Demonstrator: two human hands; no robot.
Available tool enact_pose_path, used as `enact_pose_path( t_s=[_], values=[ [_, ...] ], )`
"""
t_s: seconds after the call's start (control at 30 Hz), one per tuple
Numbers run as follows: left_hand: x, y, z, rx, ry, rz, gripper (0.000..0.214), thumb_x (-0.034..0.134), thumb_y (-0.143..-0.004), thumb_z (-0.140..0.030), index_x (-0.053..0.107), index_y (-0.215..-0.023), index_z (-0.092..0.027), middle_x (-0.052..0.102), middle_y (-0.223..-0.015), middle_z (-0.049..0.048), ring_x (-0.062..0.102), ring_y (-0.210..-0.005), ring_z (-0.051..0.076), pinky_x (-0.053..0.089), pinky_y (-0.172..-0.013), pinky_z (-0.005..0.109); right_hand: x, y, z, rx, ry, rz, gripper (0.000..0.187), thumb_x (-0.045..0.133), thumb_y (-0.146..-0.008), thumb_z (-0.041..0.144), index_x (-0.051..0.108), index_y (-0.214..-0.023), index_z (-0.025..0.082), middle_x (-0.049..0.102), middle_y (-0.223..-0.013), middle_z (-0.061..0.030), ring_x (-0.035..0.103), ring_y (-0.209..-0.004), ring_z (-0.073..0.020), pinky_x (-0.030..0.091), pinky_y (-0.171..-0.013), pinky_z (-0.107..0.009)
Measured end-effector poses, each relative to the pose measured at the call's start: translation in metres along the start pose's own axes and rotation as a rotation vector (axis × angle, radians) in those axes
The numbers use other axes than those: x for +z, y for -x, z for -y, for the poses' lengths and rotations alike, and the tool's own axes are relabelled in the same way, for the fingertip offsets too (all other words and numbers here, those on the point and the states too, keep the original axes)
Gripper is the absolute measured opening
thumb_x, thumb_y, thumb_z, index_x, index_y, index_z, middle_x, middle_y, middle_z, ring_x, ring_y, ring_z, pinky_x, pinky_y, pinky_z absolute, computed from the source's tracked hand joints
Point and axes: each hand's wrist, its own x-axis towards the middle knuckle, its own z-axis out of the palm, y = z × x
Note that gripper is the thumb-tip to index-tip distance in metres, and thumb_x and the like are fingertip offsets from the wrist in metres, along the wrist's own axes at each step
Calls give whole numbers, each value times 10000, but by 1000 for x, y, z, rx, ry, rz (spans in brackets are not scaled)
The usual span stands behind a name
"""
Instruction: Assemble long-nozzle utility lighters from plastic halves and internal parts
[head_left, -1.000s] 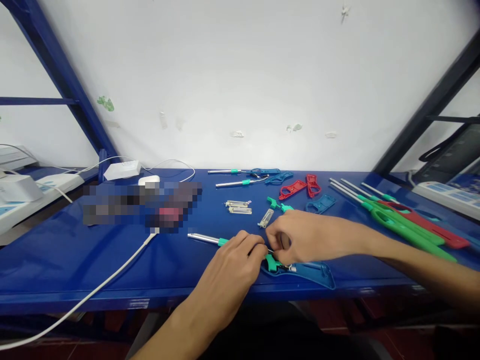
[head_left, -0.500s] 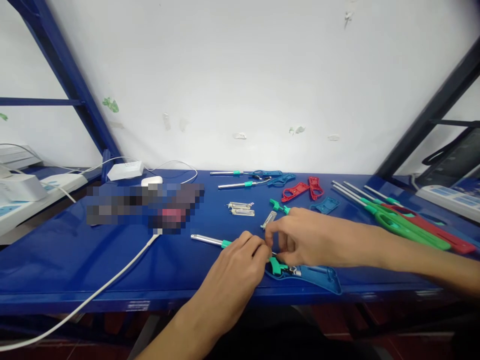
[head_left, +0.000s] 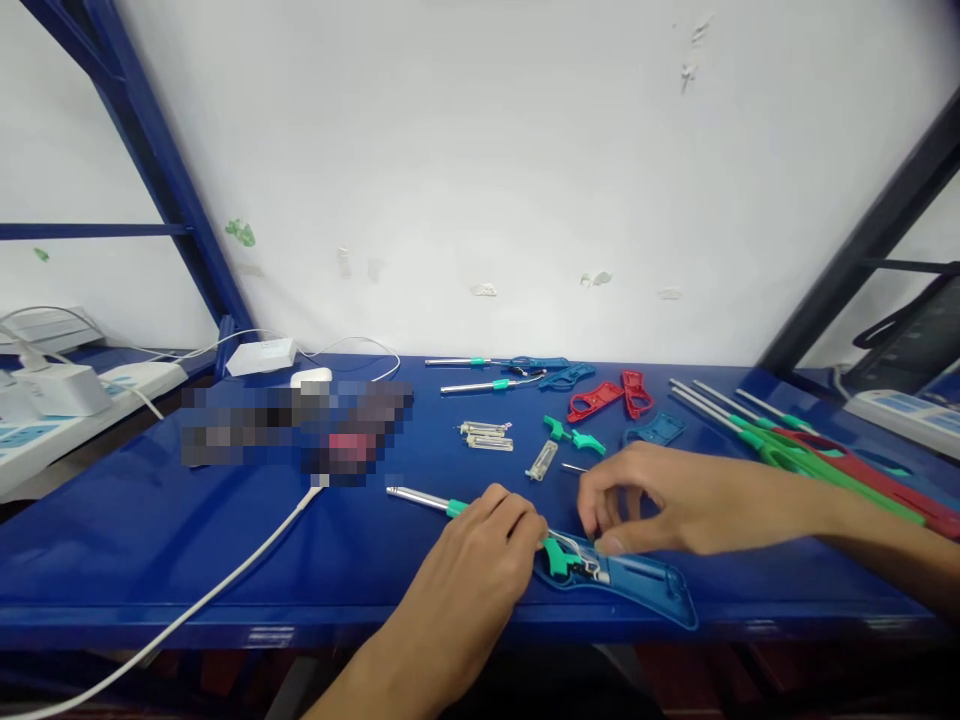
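Left fingers [head_left: 499,512] clasp the hollow blue plastic casing [head_left: 641,581]; whether curled right fingers [head_left: 594,503] grasp anything, I cannot tell.

No readable lettering, brands, numbers or signs anywhere

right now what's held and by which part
Left hand: blue handle shell, by its end near the metal tube. Right hand: cannot tell whether it holds the thin rod.

This looks like a workshop: a blue workbench [head_left: 337,570] carries loose red casing parts [head_left: 598,398] beyond the right hand [head_left: 645,495] and long-tubed lighters [head_left: 840,471] to its right.
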Motion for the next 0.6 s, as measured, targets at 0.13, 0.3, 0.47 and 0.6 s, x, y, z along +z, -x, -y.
enact_pose_path(
  t_s=[0.13,0.3,0.47,0.6],
  values=[
    [1,0,-1,-11,7,-17,203,545,-979,26,609,-1076,-140,672,-1110,82,593,-991,250,576,-871,406,3,-1,-1,-67,-55,-39,144,695,-947,404,765,-971,280,786,-1045,-18,718,-936,-241,555,-805,-354],
    [0,-1,-1,-16,9,-29,244,524,-975,58,608,-1074,-149,678,-1108,67,608,-992,240,575,-866,388,4,-5,2,-97,-20,-55,219,681,-966,477,778,-967,281,779,-1050,-7,706,-992,-243,521,-887,-370],
    [1,-1,0,-20,8,-25,228,523,-989,30,602,-1090,-159,672,-1112,64,608,-997,242,583,-848,385,9,-7,6,-104,-97,-35,213,666,-977,435,795,-956,266,779,-1096,-21,709,-1022,-248,517,-932,-383],
    [2,0,1,-16,7,-13,240,527,-971,37,598,-1094,-156,666,-1118,71,603,-1011,247,588,-861,393,16,-9,5,-57,-163,-43,170,720,-930,392,796,-867,254,768,-1095,-22,711,-993,-240,515,-917,-371]
  ],
)
